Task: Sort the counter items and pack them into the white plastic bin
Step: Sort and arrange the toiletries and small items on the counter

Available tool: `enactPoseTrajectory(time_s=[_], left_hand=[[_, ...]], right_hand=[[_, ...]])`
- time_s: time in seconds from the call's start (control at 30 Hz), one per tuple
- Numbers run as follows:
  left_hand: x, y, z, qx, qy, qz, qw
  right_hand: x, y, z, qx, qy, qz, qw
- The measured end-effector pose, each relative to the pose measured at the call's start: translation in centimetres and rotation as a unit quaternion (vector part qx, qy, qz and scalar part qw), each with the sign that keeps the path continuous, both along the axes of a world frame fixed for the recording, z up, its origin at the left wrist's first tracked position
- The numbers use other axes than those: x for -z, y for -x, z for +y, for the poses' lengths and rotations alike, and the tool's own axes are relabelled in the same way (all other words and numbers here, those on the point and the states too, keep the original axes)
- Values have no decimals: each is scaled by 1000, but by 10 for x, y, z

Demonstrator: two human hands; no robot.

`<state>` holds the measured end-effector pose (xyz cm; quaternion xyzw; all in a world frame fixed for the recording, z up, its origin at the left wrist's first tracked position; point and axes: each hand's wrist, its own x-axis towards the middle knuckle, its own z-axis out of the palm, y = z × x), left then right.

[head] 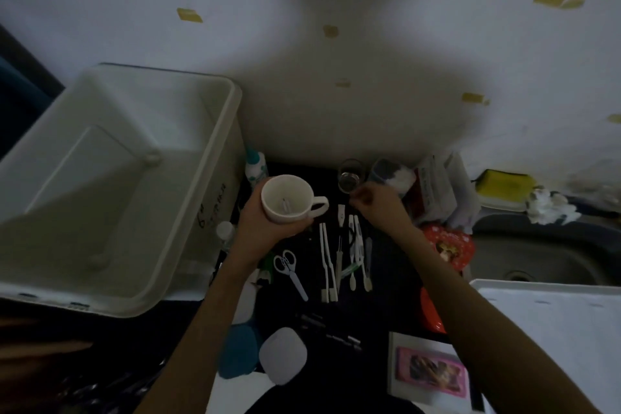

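My left hand (268,222) grips a white mug (289,200) from below, holding it upright above the dark counter; a small pale item lies at its bottom. My right hand (378,207) hovers with curled fingers beside a clear glass (351,175); whether it pinches anything I cannot tell. Several white toothbrush-like sticks (339,255) and white scissors (289,267) lie on the counter between my arms. The large white plastic bin (215,158) stands at the left with nothing in it.
A spotted tube (255,166) stands by the bin. A cotton-filled cup (391,173), red tin (452,242), yellow sponge (504,183) and steel sink (537,259) are at right. A white pouch (282,355), blue pad (240,351) and pink card (430,370) lie near me.
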<state>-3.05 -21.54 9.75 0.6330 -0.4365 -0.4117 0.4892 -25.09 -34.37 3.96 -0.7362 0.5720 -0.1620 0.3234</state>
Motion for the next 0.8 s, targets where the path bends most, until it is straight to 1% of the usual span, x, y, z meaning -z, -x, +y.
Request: enactPoseTrajectory(time_s=[0.07, 0.13, 0.2, 0.33, 0.43, 0.5, 0.57, 0.7, 0.73, 0.8], left_hand=[[0, -7, 0, -11, -9, -10, 1000], [0, -12, 1, -17, -18, -13, 1000], [-1, -18, 3, -24, -25, -15, 999], [0, -28, 8, -51, -37, -12, 998], [0, -31, 9, -67, -40, -6, 997], [0, -32, 8, -67, -41, -8, 997], [-1, -31, 6, -62, -44, -12, 997], [0, -27, 0, -51, -46, -24, 997], [0, -26, -1, -48, -47, -24, 997], [3, -25, -2, -41, -51, -28, 997]], right_hand=[[46, -1, -2, -12, -77, 51, 996], [78, -7, -4, -12, -118, 86, 989], [93, -17, -8, 6, -119, 107, 987], [104, -36, -20, 36, -70, 133, 988], [108, -43, -26, 37, -81, 143, 986], [111, -44, -30, 30, -105, 127, 986], [111, -41, -32, 24, -115, 85, 989], [95, -23, -29, 66, -68, -34, 995], [88, -17, -25, 68, -59, -46, 995], [78, -1, -13, 47, -61, -42, 996]])
